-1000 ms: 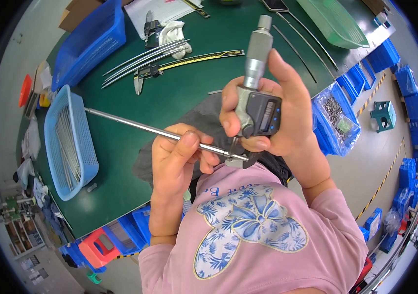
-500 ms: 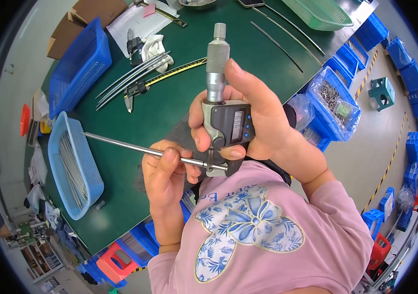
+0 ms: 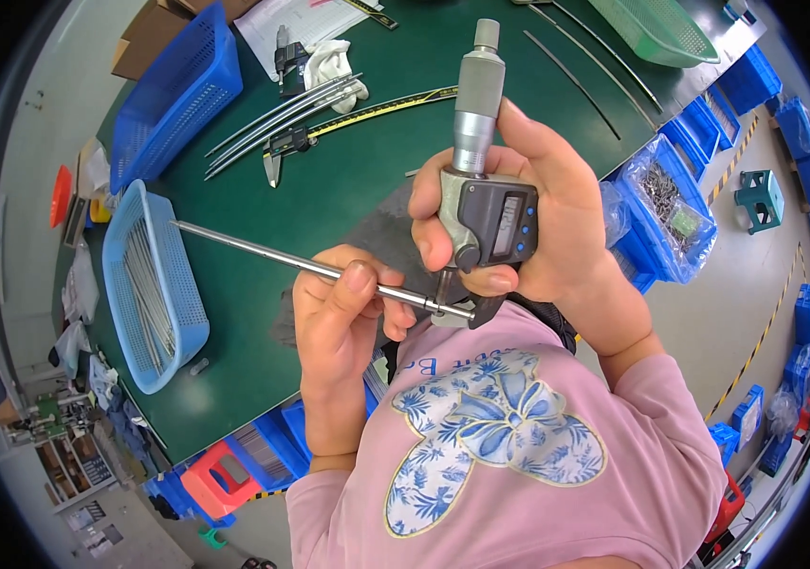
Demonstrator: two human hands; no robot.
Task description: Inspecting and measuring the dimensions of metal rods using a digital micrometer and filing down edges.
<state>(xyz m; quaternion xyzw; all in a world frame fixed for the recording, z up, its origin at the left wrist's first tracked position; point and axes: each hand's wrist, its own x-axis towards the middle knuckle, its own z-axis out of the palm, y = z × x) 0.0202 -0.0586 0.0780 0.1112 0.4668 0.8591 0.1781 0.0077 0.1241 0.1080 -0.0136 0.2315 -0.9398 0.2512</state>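
Note:
My right hand (image 3: 566,204) is wrapped round a digital micrometer (image 3: 478,213), thimble upward, with its small display facing up. My left hand (image 3: 343,308) pinches a slim metal rod (image 3: 263,252) between thumb and fingers. The rod slants down to the right, and its near end lies in the micrometer's jaw, between spindle and anvil. Whether the spindle presses on it I cannot tell. Beyond my hands, a caliper (image 3: 291,142) lies on the green table (image 3: 234,313), beside several metal rods (image 3: 277,126).
A light-blue basket (image 3: 198,332) holding many rods stands at the left, with a darker blue basket (image 3: 220,81) behind it. A white cloth (image 3: 329,64) lies near the caliper. At the far right are a green basket (image 3: 661,33) and a bagged blue bin (image 3: 680,256).
The view has tilted, so the table things sit higher and further right. Both hands, with rod and micrometer, have shifted slightly right together; the rod's end stays in the micrometer's jaw.

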